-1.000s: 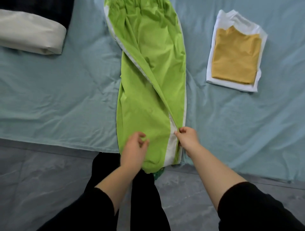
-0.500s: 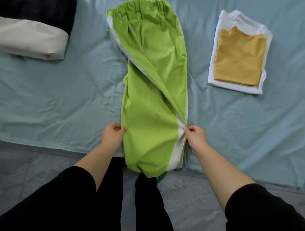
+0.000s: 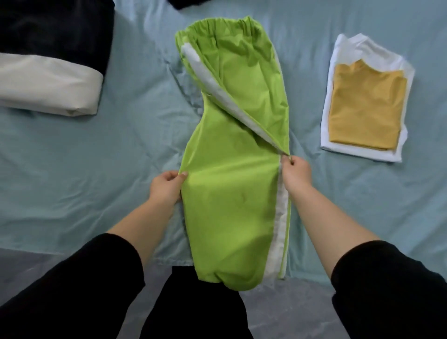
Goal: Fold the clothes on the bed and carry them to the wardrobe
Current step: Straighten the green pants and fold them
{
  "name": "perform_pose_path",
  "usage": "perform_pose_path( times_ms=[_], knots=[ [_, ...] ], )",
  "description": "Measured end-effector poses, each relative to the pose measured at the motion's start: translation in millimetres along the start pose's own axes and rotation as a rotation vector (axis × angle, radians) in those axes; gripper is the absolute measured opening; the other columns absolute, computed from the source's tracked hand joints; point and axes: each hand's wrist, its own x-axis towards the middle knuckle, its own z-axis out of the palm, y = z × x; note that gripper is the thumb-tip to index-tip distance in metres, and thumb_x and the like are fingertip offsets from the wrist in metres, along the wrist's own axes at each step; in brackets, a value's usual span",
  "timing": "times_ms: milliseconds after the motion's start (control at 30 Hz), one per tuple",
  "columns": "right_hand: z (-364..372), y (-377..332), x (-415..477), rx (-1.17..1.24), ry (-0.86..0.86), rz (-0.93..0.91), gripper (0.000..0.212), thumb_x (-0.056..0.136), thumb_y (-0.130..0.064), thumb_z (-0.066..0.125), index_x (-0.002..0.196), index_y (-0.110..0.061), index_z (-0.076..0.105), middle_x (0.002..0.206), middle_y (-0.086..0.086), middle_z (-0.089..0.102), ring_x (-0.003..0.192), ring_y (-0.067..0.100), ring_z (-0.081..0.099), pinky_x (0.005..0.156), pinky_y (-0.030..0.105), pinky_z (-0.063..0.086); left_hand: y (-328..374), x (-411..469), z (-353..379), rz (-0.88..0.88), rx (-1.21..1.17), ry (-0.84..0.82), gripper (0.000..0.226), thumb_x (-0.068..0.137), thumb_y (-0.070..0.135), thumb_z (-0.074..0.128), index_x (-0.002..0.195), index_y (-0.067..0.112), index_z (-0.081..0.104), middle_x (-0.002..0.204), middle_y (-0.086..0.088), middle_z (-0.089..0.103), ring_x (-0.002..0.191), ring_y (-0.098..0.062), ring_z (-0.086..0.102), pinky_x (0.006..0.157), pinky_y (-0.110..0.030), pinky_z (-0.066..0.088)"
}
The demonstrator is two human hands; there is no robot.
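Note:
Lime-green trousers with a white side stripe point(image 3: 232, 193) lie lengthwise on the pale blue bed sheet point(image 3: 84, 169), waistband at the far end, leg ends hanging over the near bed edge. My left hand point(image 3: 167, 187) pinches the trousers' left edge at mid-length. My right hand point(image 3: 296, 173) pinches the right edge by the white stripe. The cloth is stretched taut between both hands. A folded mustard top point(image 3: 365, 109) sits on a folded white garment point(image 3: 348, 48) to the right.
A cream folded pillow or blanket point(image 3: 48, 87) with dark fabric point(image 3: 53, 29) behind it lies at the left. Another dark item point(image 3: 186, 3) shows at the top edge. Grey floor point(image 3: 290, 312) and my dark-clothed legs are below the bed edge.
My left hand moved from on top of the trouser leg to its left edge and took hold. Both hands rose up the trousers, drawing the cloth wider and flatter.

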Motion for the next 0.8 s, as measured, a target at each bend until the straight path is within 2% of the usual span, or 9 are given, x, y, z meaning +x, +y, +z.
perform_pose_path(
  times_ms=[100,167,300,367,467,533,633,700,800],
  knots=[
    [-0.5,-4.3,4.7,-0.086,-0.087,0.055,0.017,0.093,-0.024,0.056,0.084,-0.010,0.058,0.087,0.008,0.057,0.084,0.025,0.055,0.062,0.030,0.037,11.9,5.0,-4.2,-0.047,-0.002,-0.155,0.010,0.091,0.015,0.065,0.100,0.015,0.061,0.081,-0.002,0.067,0.062,-0.012,0.064,0.052,-0.019,0.056],
    [5.9,-22.8,4.6,-0.078,-0.088,-0.025,0.037,0.085,-0.029,0.067,0.117,-0.013,0.058,0.103,0.001,0.058,0.097,0.022,0.058,0.080,0.031,0.046,30.7,14.4,-0.1,-0.006,-0.022,-0.173,0.023,0.087,0.020,0.071,0.107,0.016,0.061,0.090,-0.004,0.071,0.070,-0.012,0.068,0.067,-0.027,0.059],
    [25.3,-72.6,14.1,-0.344,-0.017,-0.384,0.066,0.080,-0.047,0.069,0.137,-0.024,0.046,0.132,0.004,0.055,0.121,0.025,0.051,0.100,0.043,0.043,66.8,31.4,18.8,0.025,-0.063,-0.183,0.029,0.089,0.028,0.068,0.114,0.014,0.064,0.108,-0.009,0.070,0.095,-0.024,0.067,0.089,-0.040,0.055],
    [40.3,-98.8,17.2,-0.489,-0.034,-0.563,0.066,0.083,-0.053,0.064,0.141,-0.029,0.043,0.137,0.000,0.052,0.125,0.023,0.048,0.103,0.042,0.039,72.3,38.1,27.7,0.045,-0.019,-0.224,0.021,0.091,0.027,0.065,0.110,0.018,0.065,0.105,-0.007,0.071,0.092,-0.021,0.067,0.084,-0.036,0.056],
    [61.5,-126.2,25.7,-0.608,-0.126,-0.707,0.044,0.092,-0.045,0.055,0.132,-0.027,0.053,0.128,0.000,0.059,0.117,0.025,0.053,0.095,0.039,0.040,70.4,47.9,29.4,0.090,0.021,-0.214,0.013,0.090,0.021,0.066,0.102,0.017,0.068,0.085,0.001,0.071,0.068,-0.009,0.066,0.058,-0.021,0.051],
    [61.9,-139.0,35.3,-0.286,-0.142,-0.583,0.026,0.097,-0.031,0.050,0.115,-0.018,0.065,0.109,0.005,0.068,0.098,0.026,0.060,0.080,0.035,0.044,67.1,51.2,23.6,0.096,0.028,-0.181,0.003,0.090,0.021,0.067,0.093,0.020,0.067,0.082,0.002,0.070,0.064,-0.007,0.065,0.056,-0.021,0.051],
    [39.8,-148.0,68.1,0.179,0.182,-0.251,0.024,0.098,-0.025,0.047,0.078,-0.015,0.055,0.073,0.003,0.058,0.074,0.023,0.050,0.060,0.030,0.028,63.6,52.5,15.8,0.103,0.051,-0.173,0.001,0.090,0.021,0.065,0.090,0.022,0.065,0.092,-0.003,0.072,0.076,-0.015,0.067,0.073,-0.030,0.055],
    [24.8,-138.5,91.4,0.276,0.278,-0.032,0.030,0.098,-0.026,0.047,0.071,-0.014,0.046,0.074,0.007,0.052,0.073,0.023,0.046,0.062,0.029,0.029,61.6,52.1,14.6,0.097,0.074,-0.166,0.002,0.090,0.022,0.065,0.089,0.024,0.065,0.096,-0.004,0.072,0.081,-0.016,0.068,0.078,-0.031,0.055],
    [16.4,-122.2,114.0,0.196,0.091,0.097,0.024,0.092,-0.022,0.056,0.092,0.002,0.058,0.099,0.018,0.064,0.089,0.032,0.060,0.080,0.038,0.049,69.0,55.3,18.0,0.172,0.322,-0.115,0.010,0.089,0.034,0.065,0.092,0.024,0.065,0.095,-0.002,0.071,0.088,-0.020,0.067,0.077,-0.033,0.052]
  ],
)
